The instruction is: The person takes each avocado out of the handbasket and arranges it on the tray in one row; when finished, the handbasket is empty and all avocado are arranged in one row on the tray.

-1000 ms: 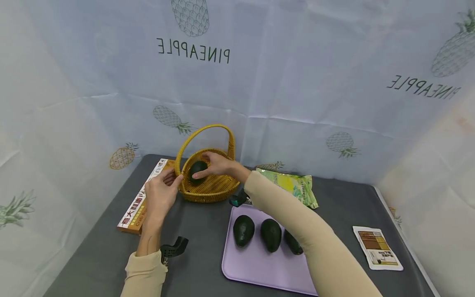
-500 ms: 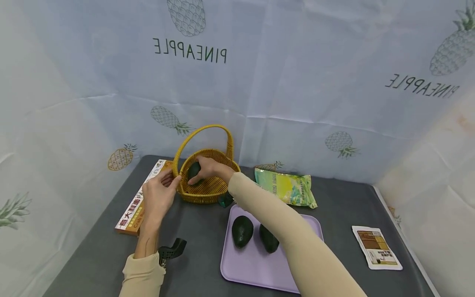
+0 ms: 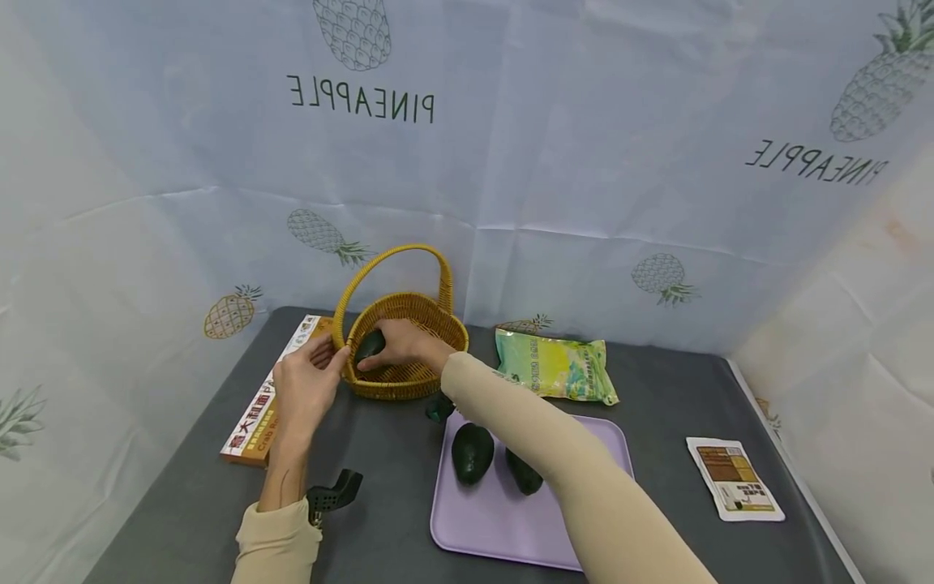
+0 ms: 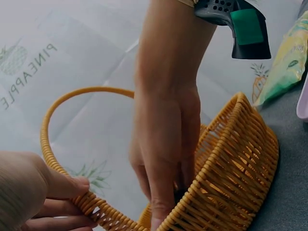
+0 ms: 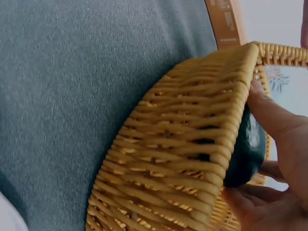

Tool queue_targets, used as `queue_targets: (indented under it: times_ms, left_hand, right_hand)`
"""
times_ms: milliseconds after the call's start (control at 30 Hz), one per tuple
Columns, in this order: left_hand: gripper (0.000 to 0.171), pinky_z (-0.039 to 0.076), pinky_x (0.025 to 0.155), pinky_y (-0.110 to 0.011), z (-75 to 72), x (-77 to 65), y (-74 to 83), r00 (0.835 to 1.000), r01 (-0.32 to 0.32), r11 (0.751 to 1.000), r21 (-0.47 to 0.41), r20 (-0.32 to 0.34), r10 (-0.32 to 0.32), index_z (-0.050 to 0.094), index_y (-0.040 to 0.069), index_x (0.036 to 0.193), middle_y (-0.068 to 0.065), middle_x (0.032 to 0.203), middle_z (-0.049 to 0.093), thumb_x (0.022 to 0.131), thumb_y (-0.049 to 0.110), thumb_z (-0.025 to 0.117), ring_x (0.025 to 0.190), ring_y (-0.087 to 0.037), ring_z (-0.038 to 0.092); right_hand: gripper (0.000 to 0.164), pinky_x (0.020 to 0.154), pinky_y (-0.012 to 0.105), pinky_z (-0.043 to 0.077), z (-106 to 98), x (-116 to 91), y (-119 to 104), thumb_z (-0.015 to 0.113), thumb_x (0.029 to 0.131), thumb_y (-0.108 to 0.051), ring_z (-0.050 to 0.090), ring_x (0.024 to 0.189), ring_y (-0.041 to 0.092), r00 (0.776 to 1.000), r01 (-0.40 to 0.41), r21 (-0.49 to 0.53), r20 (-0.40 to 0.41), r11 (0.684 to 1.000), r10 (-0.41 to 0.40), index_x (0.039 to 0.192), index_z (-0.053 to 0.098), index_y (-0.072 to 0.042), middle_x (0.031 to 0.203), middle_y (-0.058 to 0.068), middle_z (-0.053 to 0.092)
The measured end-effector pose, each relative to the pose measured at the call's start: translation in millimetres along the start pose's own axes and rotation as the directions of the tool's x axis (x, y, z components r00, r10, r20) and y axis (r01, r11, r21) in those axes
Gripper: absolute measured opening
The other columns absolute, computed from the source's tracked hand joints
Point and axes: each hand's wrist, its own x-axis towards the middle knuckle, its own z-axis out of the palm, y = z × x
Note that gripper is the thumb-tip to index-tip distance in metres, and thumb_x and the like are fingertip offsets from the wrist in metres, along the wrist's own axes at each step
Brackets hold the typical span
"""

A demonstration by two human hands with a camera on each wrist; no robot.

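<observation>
A yellow woven basket with an arched handle stands at the back of the table. My left hand pinches its left side where the handle meets the rim; the left wrist view shows the thumb on top of the weave. Reaching down inside the basket, my right hand holds a dark green avocado against the left wall. In the right wrist view, fingers and thumb sit at opposite ends of the avocado, partly hidden behind the rim.
On a lilac tray in front lie an avocado and another avocado, partly covered by my right arm. An orange-and-white box lies left of the basket. To the right are a green-yellow bag and a white-brown pouch.
My right hand has moved slightly left and lower in the basket, closing round the avocado, which now lies tilted. The right arm now covers a third avocado on the tray. The left hand keeps its hold.
</observation>
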Motion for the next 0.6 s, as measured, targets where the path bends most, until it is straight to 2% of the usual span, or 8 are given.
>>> queue_targets:
  times_ms: [167, 367, 467, 600]
  left_hand:
    - [0.044, 0.064, 0.088, -0.053, 0.1, 0.1, 0.2, 1.0, 0.001, 1.0, -0.001, 0.002, -0.001, 0.067, -0.004, 0.137, -0.026, 0.124, 0.073, 0.1, 0.018, 0.074, 0.107, -0.042, 0.074]
    - [0.043, 0.064, 0.086, -0.053, 0.4, 0.3, -0.1, 1.0, -0.008, 1.0, 0.007, -0.009, 0.008, 0.068, -0.003, 0.135, -0.025, 0.122, 0.074, 0.099, 0.019, 0.075, 0.105, -0.041, 0.075]
    - [0.042, 0.064, 0.087, -0.053, -0.5, 0.0, 1.2, 1.0, -0.009, 1.0, 0.011, -0.013, 0.009, 0.069, -0.003, 0.135, -0.025, 0.122, 0.074, 0.099, 0.019, 0.074, 0.104, -0.041, 0.076]
    - [0.042, 0.064, 0.087, -0.052, -1.7, -0.4, 1.8, 1.0, -0.002, 1.0, 0.009, -0.003, 0.002, 0.068, -0.003, 0.136, -0.025, 0.123, 0.074, 0.099, 0.018, 0.074, 0.106, -0.041, 0.075]
  right_hand:
    - [0.067, 0.079, 0.023, 0.055, 5, 3, -1, 0.08, 0.093, -0.043, 0.065, 0.105, 0.017, 0.998, 0.054, -0.033, -0.022, 0.998, -0.055, 0.143, 0.059, -0.004, 0.128, 0.009, 0.067]
    - [0.07, 0.083, 0.025, 0.057, 4, 0, 4, 0.082, 0.091, -0.04, 0.065, 0.11, 0.02, 0.999, 0.029, -0.052, -0.041, 0.998, -0.032, 0.145, 0.057, -0.003, 0.132, 0.011, 0.066]
    - [0.072, 0.085, 0.025, 0.058, -1, -6, 9, 0.084, 0.09, -0.041, 0.065, 0.111, 0.019, 0.998, 0.016, -0.069, -0.056, 0.997, -0.02, 0.145, 0.056, -0.004, 0.131, 0.011, 0.065]
    - [0.081, 0.089, 0.026, 0.058, -13, -19, 18, 0.083, 0.089, -0.046, 0.064, 0.116, 0.019, 0.996, 0.037, -0.084, -0.076, 0.996, -0.044, 0.152, 0.051, -0.007, 0.137, 0.007, 0.063]
